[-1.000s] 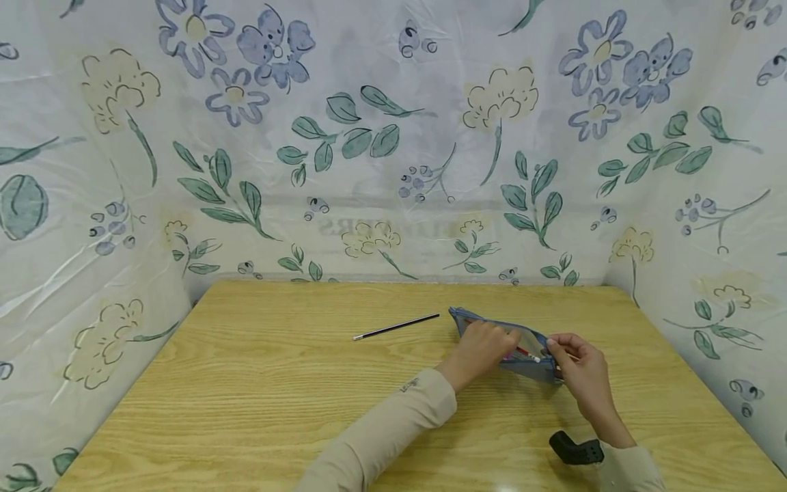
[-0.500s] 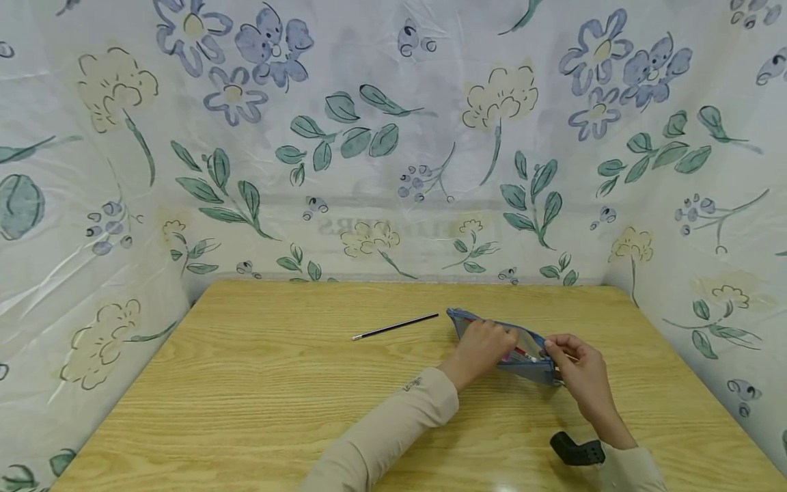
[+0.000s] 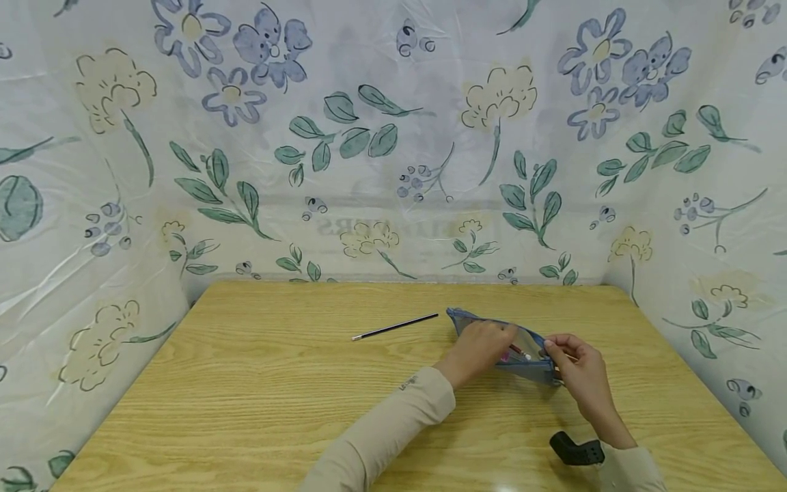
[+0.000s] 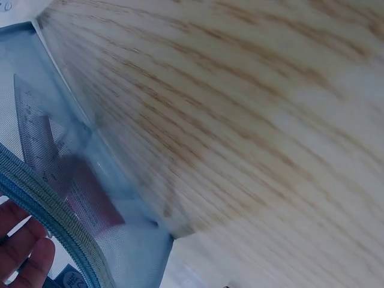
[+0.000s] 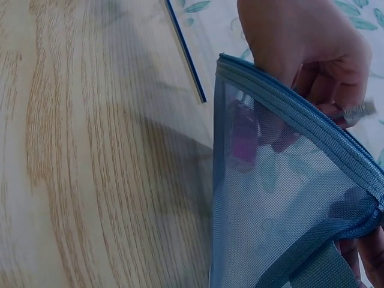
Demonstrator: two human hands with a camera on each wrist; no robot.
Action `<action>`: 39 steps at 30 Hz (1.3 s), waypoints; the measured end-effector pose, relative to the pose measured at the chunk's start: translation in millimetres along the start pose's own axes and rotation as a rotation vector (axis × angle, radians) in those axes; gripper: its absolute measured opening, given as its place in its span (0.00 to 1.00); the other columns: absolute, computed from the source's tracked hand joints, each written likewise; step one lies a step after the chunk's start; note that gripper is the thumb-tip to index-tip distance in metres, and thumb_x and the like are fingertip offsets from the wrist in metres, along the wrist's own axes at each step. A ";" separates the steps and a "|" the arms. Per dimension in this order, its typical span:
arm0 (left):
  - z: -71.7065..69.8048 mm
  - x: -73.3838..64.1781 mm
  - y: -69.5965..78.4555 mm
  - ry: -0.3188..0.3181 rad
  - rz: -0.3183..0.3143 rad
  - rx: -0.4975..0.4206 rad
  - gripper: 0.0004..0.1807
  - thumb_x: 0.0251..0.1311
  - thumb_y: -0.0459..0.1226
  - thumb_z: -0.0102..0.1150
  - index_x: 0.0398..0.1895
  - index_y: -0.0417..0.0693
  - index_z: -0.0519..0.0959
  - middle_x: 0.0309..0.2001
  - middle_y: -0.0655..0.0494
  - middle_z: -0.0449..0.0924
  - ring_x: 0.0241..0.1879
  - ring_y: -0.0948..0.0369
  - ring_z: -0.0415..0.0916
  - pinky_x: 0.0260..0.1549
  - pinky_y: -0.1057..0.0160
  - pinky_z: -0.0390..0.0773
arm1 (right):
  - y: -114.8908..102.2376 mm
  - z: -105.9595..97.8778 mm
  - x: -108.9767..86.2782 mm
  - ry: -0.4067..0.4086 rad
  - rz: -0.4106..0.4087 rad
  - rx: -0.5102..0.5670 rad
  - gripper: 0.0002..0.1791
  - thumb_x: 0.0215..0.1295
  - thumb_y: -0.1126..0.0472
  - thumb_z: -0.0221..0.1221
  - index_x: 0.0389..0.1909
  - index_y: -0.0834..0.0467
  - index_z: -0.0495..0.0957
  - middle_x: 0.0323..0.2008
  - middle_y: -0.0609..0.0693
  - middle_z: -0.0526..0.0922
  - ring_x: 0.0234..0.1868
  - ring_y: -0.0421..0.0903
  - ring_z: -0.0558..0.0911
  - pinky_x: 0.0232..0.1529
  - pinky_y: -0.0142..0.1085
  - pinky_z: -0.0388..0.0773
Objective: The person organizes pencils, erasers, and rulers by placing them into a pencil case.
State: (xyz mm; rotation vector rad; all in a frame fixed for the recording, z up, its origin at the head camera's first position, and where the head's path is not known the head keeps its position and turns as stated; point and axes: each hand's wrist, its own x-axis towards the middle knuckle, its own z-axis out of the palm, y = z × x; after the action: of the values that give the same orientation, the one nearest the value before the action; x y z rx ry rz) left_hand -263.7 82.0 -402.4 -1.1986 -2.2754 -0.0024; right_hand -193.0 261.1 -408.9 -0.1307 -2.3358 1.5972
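Observation:
A blue mesh zipper pouch (image 3: 529, 372) stands open at the right of the table. My left hand (image 3: 481, 347) reaches over its zipper into the opening, fingers curled round a red pencil (image 3: 520, 352); the pencil's eraser end (image 5: 359, 111) sticks out past those fingers in the right wrist view. My right hand (image 3: 583, 374) pinches the pouch's right end at the zipper. Through the mesh show a clear ruler (image 4: 37, 129), a reddish block-like item (image 4: 95, 201) and a pink item (image 5: 243, 141). The left fingertips inside are partly hidden.
A dark pencil (image 3: 393, 328) with a pale eraser end lies on the wooden table (image 3: 246, 396) left of the pouch. A black curved piece (image 3: 574, 451) sits by the right wrist. Floral cloth (image 3: 369, 171) hangs behind and at both sides.
My left hand has shifted slightly left, and the red pencil's eraser end has moved a little left with it. The right hand has hardly moved; the dark pencil lies as before.

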 end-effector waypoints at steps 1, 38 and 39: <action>-0.3 -0.3 0.0 0.001 0.001 0.005 0.08 0.61 0.38 0.65 0.42 0.49 0.81 0.29 0.61 0.82 0.25 0.67 0.78 0.23 0.72 0.75 | 0.0 0.0 -0.2 0.000 -0.002 -0.001 0.14 0.71 0.59 0.56 0.43 0.69 0.77 0.35 0.56 0.80 0.30 0.38 0.77 0.27 0.32 0.79; -2.4 4.3 -0.6 -0.120 0.031 0.106 0.08 0.68 0.39 0.57 0.47 0.55 0.81 0.40 0.61 0.83 0.34 0.63 0.80 0.34 0.67 0.79 | -8.1 -1.4 -0.5 0.166 -0.320 -0.229 0.06 0.64 0.65 0.62 0.35 0.66 0.84 0.26 0.55 0.84 0.25 0.32 0.78 0.22 0.24 0.71; -2.2 4.2 -0.7 -0.119 0.031 0.109 0.08 0.68 0.39 0.57 0.47 0.55 0.81 0.40 0.61 0.83 0.34 0.64 0.80 0.34 0.67 0.79 | -8.4 -1.6 -0.4 0.168 -0.332 -0.242 0.05 0.64 0.66 0.63 0.34 0.65 0.84 0.26 0.55 0.85 0.25 0.32 0.79 0.22 0.24 0.71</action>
State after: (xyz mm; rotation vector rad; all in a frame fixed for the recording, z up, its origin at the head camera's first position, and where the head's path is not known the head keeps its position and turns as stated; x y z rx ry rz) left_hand -265.1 84.2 -398.4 -1.2054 -2.3257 0.2074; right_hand -191.3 259.2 -400.7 0.0662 -2.2687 1.1032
